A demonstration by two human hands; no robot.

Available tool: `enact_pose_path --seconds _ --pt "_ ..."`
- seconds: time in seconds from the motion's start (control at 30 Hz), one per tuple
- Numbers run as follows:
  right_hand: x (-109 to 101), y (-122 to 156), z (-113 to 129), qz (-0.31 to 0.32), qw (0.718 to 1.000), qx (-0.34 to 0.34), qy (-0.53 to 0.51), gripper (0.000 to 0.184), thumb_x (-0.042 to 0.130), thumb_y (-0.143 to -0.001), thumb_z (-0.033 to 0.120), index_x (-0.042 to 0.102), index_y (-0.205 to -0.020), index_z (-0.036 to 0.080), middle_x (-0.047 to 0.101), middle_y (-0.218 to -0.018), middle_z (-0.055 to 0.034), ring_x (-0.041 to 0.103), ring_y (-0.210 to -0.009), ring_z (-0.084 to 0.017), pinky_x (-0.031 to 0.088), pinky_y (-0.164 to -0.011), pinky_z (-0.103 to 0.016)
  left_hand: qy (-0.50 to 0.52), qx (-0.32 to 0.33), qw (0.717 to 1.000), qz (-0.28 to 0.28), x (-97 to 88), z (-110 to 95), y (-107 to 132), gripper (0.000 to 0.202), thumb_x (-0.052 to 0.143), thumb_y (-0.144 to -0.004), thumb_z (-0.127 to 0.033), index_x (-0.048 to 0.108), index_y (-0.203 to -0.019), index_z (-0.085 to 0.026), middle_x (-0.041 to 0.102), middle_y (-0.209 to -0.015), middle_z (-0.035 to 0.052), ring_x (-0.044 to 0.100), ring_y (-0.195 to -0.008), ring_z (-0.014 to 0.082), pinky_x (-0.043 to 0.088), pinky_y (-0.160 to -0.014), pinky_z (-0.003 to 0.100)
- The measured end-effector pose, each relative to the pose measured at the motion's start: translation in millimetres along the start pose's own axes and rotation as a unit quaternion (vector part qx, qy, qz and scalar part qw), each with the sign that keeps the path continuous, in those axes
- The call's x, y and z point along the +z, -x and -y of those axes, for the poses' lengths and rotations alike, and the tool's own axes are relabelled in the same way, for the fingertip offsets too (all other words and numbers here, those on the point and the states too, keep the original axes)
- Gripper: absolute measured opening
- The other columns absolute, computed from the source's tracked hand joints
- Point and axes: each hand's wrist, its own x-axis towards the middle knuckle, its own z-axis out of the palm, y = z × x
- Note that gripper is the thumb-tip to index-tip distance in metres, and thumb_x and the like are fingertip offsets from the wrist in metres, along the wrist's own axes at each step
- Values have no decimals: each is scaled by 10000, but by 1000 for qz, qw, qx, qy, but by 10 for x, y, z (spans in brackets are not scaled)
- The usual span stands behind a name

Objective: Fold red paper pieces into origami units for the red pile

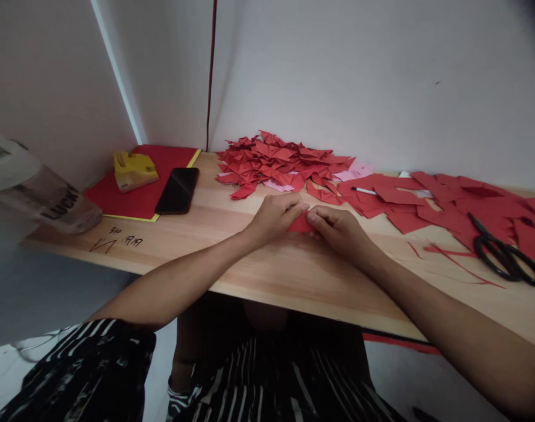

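A small piece of red paper [300, 223] is held between my two hands, just above the middle of the wooden table. My left hand [274, 215] is closed on its left side, thumb against the paper. On the right side, my right hand [334, 227] pinches it between thumb and fingers. Parts of the paper are hidden behind my fingers. Right behind my hands lies a heap of folded red paper pieces [276, 158], with some pink ones among them.
Flat red paper pieces [408, 202] spread over the right, with a white pen [364, 191] on them. Black-handled scissors [507, 255] lie near thin red offcuts [463, 266]. At left are a phone [177, 190], a yellow packet [135, 170], red sheets [113, 196] and a clear bottle [51, 193].
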Motion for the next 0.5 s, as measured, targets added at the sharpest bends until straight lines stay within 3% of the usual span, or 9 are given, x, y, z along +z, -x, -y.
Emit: enact_pose_path --seconds 0.1,0.3,0.5 --pt "-15 -4 -4 -1 1000 1 6 383 446 -956 351 535 -616 197 551 -569 18 490 -531 -114 350 -546 -256 3 -14 1000 -14 -19 6 -4 330 493 -903 -305 400 -616 -173 337 -574 -50 335 -574 98 253 -579 262" --pt "-24 9 -16 2 999 15 29 422 453 -946 384 489 -567 202 521 -520 24 467 -503 -112 341 -542 -260 23 -13 999 25 -12 24 -15 298 474 -904 -302 450 -640 -167 388 -609 -38 363 -596 105 266 -583 263" --pt "-21 15 -1 -2 1000 25 16 476 449 -950 443 469 -536 208 533 -508 17 482 -504 -122 341 -549 -271 -6 -17 1000 4 -46 1 -15 299 485 -893 -295 434 -625 -174 365 -583 -46 345 -585 105 258 -583 266"
